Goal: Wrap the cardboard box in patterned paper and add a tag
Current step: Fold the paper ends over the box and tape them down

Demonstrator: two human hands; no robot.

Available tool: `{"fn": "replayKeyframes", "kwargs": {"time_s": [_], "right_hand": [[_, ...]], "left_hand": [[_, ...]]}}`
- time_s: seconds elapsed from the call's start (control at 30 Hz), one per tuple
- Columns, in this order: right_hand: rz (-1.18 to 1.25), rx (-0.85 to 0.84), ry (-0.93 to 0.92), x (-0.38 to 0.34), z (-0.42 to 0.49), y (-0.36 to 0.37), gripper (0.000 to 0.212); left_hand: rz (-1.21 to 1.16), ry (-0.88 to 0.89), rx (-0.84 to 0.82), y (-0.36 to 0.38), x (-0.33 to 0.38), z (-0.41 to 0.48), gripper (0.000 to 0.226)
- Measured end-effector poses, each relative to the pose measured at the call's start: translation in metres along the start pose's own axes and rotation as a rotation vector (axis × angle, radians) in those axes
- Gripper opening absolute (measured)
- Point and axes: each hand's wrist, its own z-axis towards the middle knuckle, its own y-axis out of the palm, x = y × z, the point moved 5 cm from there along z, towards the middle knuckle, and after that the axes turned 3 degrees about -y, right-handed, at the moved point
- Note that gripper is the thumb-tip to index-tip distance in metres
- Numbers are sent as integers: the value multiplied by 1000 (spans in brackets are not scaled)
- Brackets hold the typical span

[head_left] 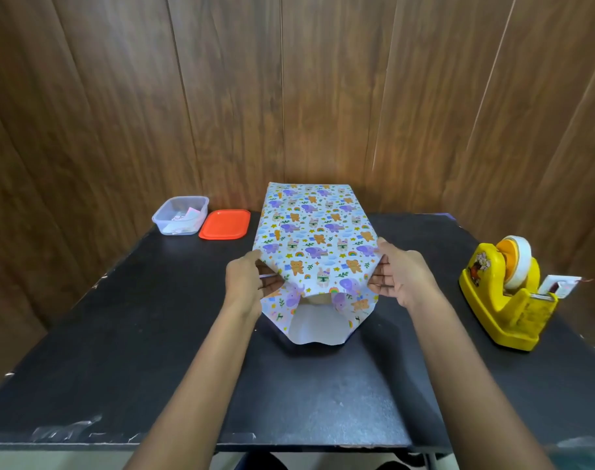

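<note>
Patterned paper [318,232] over the cardboard box [317,300] at the centre of the counter [119,334], near end open, left hand [247,278] pinching its 9 o'clock fold, right hand [401,276] pinching its 3 o'clock fold, clear tub [180,215] and orange lid [225,223] at 10 o'clock, tape dispenser [503,296] at 3 o'clock

Only two arms in view. Left hand [245,276] and right hand [403,276] bare. Left forearm [201,368] and right forearm [459,361] bare right to the near frame edge, slim. Dark shapes [262,464] between the arms at the near edge, maybe clothed legs, too cropped to tell.
</note>
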Motion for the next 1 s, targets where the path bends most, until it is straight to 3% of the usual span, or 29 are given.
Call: {"fn": "replayKeyframes", "kwargs": {"time_s": [0.2, 0.47, 0.67, 0.87, 1.0], "right_hand": [[71, 95, -76, 5, 2, 0, 22], [29, -127, -72, 14, -1, 6, 14], [97, -151, -121, 26, 1, 5, 9], [51, -149, -159, 40, 12, 9, 9], [22, -159, -169, 45, 17, 8, 18]], "left_hand": [[-27, 48, 90, -3, 0, 6, 19], [-62, 36, -28, 7, -13, 2, 12], [-17, 153, -3, 1, -25, 6, 10], [-127, 59, -135, 4, -35, 5, 9], [-119, 71, -124, 4, -36, 7, 5]]}}
